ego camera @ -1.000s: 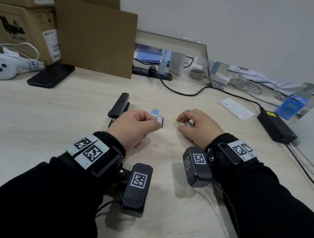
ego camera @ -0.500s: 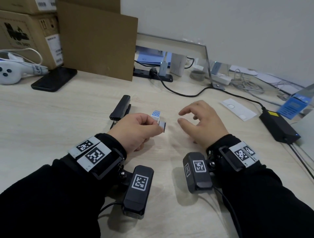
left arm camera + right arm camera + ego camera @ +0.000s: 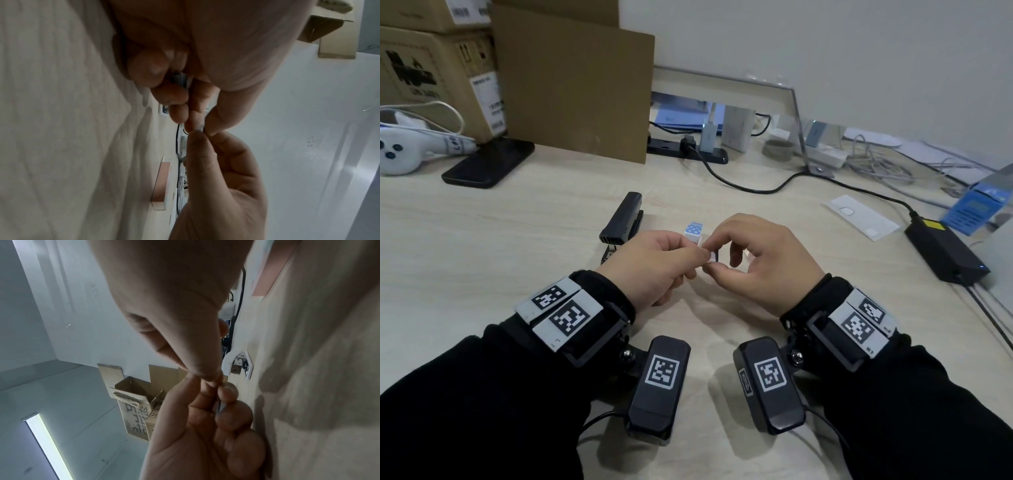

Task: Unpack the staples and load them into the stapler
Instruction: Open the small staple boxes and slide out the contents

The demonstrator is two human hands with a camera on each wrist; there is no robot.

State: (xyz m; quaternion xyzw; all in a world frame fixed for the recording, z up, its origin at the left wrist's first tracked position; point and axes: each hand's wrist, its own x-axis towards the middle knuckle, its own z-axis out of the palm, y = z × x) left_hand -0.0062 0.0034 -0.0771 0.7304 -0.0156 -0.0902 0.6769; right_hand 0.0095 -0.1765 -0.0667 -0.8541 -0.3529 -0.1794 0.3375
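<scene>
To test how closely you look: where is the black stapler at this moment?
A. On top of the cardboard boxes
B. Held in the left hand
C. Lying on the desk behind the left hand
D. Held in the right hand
C: the stapler lies on the desk beyond the left hand; both hands pinch the small staple box instead.

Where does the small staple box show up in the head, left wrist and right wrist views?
Head: staple box at centre, pinched between left hand and right hand, blue dotted flap up.
Left wrist: only a pale sliver between the fingers, upper middle.
Right wrist: only a thin grey edge between the lower hand's fingers, probably the box.
Shared landmark: the two hands' meeting fingertips.
</scene>
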